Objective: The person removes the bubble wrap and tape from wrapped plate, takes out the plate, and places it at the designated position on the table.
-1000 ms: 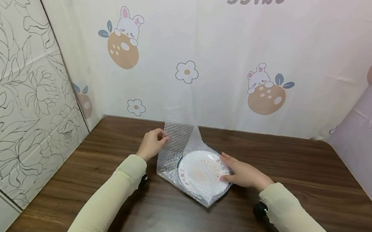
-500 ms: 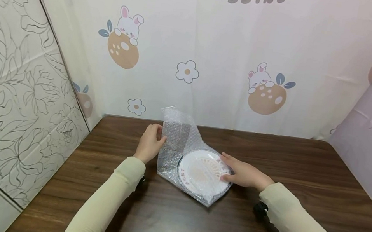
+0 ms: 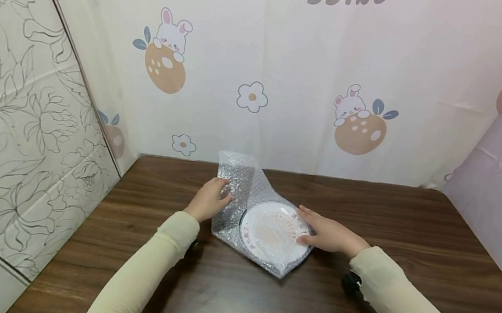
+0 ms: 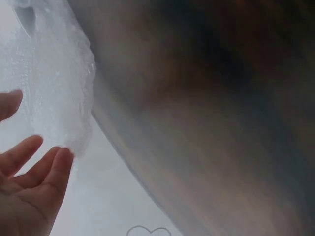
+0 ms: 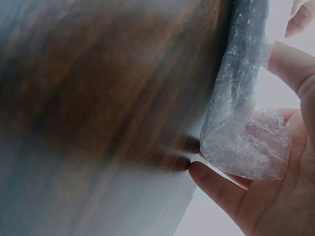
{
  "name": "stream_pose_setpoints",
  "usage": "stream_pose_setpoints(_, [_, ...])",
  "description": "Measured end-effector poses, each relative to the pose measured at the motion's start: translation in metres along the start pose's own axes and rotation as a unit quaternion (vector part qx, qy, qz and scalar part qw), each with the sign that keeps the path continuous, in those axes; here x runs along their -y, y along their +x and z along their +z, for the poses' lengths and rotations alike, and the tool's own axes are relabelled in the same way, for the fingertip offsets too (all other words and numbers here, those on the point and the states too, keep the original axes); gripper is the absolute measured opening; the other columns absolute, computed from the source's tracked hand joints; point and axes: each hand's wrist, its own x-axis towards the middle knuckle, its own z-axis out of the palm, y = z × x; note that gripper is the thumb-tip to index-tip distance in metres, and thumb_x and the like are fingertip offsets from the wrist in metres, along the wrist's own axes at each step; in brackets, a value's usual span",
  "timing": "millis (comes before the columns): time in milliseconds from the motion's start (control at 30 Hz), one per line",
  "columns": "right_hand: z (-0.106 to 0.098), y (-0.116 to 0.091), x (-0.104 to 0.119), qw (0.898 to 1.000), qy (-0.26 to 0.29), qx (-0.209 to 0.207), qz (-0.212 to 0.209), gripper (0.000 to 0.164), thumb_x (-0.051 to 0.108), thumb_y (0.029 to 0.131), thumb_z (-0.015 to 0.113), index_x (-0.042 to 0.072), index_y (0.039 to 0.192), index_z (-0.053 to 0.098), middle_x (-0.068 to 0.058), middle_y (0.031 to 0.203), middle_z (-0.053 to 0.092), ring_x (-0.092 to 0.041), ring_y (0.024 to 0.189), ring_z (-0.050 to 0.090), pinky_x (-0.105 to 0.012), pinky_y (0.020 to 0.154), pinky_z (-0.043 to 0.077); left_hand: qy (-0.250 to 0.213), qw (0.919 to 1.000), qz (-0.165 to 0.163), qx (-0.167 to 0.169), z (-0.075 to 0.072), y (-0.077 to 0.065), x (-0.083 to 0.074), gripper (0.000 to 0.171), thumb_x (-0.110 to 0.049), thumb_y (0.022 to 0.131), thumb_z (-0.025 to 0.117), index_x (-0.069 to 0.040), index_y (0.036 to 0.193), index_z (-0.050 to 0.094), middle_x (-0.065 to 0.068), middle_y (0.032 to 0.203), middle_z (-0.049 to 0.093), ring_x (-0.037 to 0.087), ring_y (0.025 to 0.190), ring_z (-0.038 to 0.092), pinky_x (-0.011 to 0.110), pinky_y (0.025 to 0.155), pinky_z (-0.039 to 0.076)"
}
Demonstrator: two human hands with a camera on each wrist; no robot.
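Note:
A white plate with red marks and a dark rim lies on the table inside clear bubble wrap. The wrap's loose end stands up at the plate's left and leans back. My left hand is at the left edge of this flap, thumb and fingers apart, its fingertips right at the film in the left wrist view. My right hand holds the wrapped plate at its right side. In the right wrist view its thumb lies over the bundle, and the fingers reach around the edge down to the tabletop.
The dark wooden table runs back to a white curtain printed with rabbits and fruit. Panels with flower line drawings stand along the left side. Both forearms wear pale sleeves.
My left hand has lowered and moved slightly right, its fingers spreading from the film's edge. The upright flap has sunk a little. My right hand and the plate stay put.

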Motion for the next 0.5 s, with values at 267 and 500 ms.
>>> stream_pose_setpoints(267, [-0.0007,-0.0003,0.0015,1.000,-0.002,-0.002,-0.006,0.080,0.038,0.095,0.063,0.001,0.154,0.025,-0.020,0.162,0.019,-0.042,0.146,0.027,-0.059,0.114,0.028,0.047,0.9952,0.002,0.086,0.0002,0.0026,0.0034,0.057,-0.032,0.097,0.061,-0.002,0.143,0.047,0.018,0.146,0.049,0.035,0.136,0.046,0.049,0.111,0.040])
stream_pose_setpoints(500, [-0.0001,-0.0004,0.0009,1.000,-0.002,0.000,-0.002,0.080,0.039,0.094,0.063,0.002,0.155,0.025,-0.019,0.163,0.018,-0.042,0.146,0.027,-0.060,0.114,0.029,0.038,0.9924,0.003,0.117,0.0015,0.0019,0.0053,0.057,-0.031,0.098,0.060,0.000,0.144,0.046,0.018,0.146,0.050,0.034,0.137,0.046,0.048,0.113,0.039])
